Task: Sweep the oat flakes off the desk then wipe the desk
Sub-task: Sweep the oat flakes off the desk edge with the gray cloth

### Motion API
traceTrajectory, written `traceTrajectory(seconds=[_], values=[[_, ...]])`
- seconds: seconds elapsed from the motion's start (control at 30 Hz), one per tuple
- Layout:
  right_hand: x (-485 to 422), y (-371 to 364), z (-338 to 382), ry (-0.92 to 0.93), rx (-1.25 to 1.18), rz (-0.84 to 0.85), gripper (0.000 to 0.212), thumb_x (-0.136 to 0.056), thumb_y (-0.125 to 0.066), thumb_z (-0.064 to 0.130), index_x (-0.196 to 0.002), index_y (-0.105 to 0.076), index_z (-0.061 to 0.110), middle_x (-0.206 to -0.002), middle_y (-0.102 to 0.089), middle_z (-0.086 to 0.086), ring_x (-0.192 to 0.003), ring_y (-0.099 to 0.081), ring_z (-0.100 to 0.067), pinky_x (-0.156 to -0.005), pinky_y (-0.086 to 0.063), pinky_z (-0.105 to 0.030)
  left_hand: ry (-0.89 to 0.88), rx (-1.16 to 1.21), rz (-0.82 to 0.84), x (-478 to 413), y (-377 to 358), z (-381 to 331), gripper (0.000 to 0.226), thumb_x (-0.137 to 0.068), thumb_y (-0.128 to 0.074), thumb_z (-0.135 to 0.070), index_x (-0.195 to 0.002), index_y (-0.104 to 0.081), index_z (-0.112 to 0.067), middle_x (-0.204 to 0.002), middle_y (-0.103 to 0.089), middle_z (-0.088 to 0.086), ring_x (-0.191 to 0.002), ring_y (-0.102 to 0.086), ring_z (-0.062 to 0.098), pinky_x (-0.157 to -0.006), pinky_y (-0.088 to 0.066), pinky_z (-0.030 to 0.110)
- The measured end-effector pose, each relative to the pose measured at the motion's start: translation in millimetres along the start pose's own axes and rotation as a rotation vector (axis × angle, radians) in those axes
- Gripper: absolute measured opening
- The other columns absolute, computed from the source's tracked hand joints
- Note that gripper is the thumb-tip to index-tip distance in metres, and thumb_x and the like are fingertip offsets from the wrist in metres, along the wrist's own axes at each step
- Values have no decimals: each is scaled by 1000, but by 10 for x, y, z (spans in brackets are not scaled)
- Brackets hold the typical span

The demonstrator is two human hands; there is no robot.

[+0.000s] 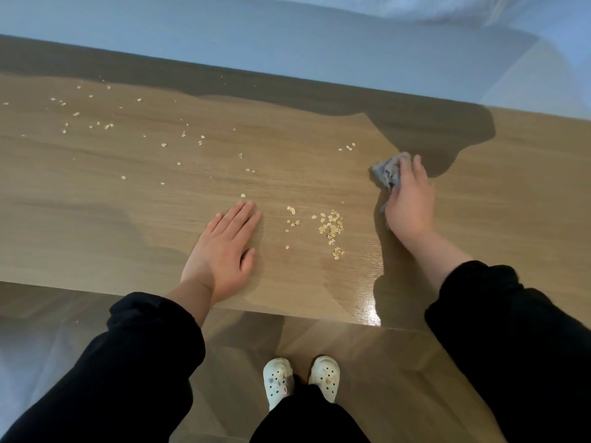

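Observation:
Oat flakes lie scattered over the wooden desk [128,193], thinly across the left and middle. A denser small pile of oat flakes [332,227] sits near the front edge, between my hands. My left hand [224,251] rests flat on the desk with straight fingers, just left of that pile. To the right of the pile, my right hand [411,203] holds a crumpled grey cloth [388,171] against the desk; the cloth sticks out beyond my fingers.
The desk's front edge [287,310] runs across the view, with wooden floor and my feet in white clogs [300,378] below it. A pale wall [287,43] borders the desk's far side. A glossy streak shows near the front edge at the right.

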State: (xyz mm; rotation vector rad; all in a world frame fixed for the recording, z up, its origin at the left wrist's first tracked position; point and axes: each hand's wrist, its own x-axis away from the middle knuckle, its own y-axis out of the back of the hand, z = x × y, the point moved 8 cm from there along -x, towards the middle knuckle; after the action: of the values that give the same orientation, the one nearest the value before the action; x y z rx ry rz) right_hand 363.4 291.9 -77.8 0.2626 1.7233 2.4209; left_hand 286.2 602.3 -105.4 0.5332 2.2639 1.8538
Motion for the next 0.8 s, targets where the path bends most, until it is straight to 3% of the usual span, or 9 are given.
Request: traceTrajectory(seconds=[0.07, 0.2, 0.23, 0.3, 0.4, 0.5, 0.57, 0.67, 0.8], values=[[4, -49, 101, -95, 21, -34, 64, -94, -44, 3, -153, -19, 9, -162, -8, -14, -149, -9, -29, -121, -9, -46, 4, 6, 1, -2, -1, 10, 67, -86, -29, -34, -150, -29, -13, -159, -21, 4, -146, -17, 20, -118, -3, 32], [268, -269, 582, 332, 0, 121, 66, -94, -43, -2, -154, -18, 11, -163, -7, -10, -150, -5, -23, -121, -3, -40, 9, 39, -21, 19, 22, -3, 66, -87, -33, -32, -150, -30, -14, -158, -22, 3, -146, -18, 20, -118, -13, 39], [256, -227, 536, 368, -2, 130, 66, -93, -44, -3, -153, -21, 11, -162, -10, -10, -150, -8, -23, -121, -3, -41, 11, 38, -27, 22, 34, -7, 66, -87, -33, -31, -150, -31, -14, -158, -22, 3, -146, -19, 20, -118, -14, 40], [28, -88, 218, 250, 14, 20, 64, -92, -45, -2, -152, -26, 10, -160, -19, -12, -148, -16, -26, -120, -8, -46, 4, 25, -36, 13, 54, -14, 65, -87, -33, -31, -150, -31, -13, -158, -23, 4, -146, -20, 21, -118, -14, 39], [-375, 49, -274, -101, 2, -163, 64, -90, -48, 6, -150, -29, 10, -156, -29, -16, -144, -26, -31, -117, -22, -52, -1, -16, -24, 9, 27, 3, 65, -87, -32, -32, -150, -31, -12, -158, -24, 6, -146, -21, 22, -117, -15, 38], [-777, -23, -169, -219, -84, -117, 78, -88, -57, 9, -154, -17, 11, -161, -14, -13, -149, -12, -26, -121, -9, -45, -8, -44, -29, -1, 15, 6, 65, -87, -32, -32, -148, -34, -10, -156, -28, 9, -143, -25, 25, -115, -16, 39], [-950, -94, 147, -118, -85, -84, 77, -86, -56, 5, -153, -20, 10, -161, -16, -13, -148, -15, -28, -121, -7, -44, -13, -57, -33, -6, 6, 7, 64, -87, -33, -31, -147, -35, -9, -155, -30, 11, -142, -28, 26, -114, -17, 40], [-759, -225, 777, 267, -25, -22, 66, -87, -52, 1, -148, -31, 8, -155, -28, -15, -142, -29, -32, -116, -24, -51, 0, -74, -30, -18, -2, 18, 64, -88, -31, -31, -148, -33, -10, -155, -29, 10, -143, -28, 26, -115, -17, 41], [-263, -328, 893, 660, 7, 203, 62, -97, -42, 3, -154, -21, 13, -162, -14, -7, -149, -12, -21, -122, -8, -40, 7, -64, -22, -3, -12, 16, 64, -88, -29, -31, -149, -30, -11, -156, -26, 9, -144, -24, 25, -115, -16, 41]])
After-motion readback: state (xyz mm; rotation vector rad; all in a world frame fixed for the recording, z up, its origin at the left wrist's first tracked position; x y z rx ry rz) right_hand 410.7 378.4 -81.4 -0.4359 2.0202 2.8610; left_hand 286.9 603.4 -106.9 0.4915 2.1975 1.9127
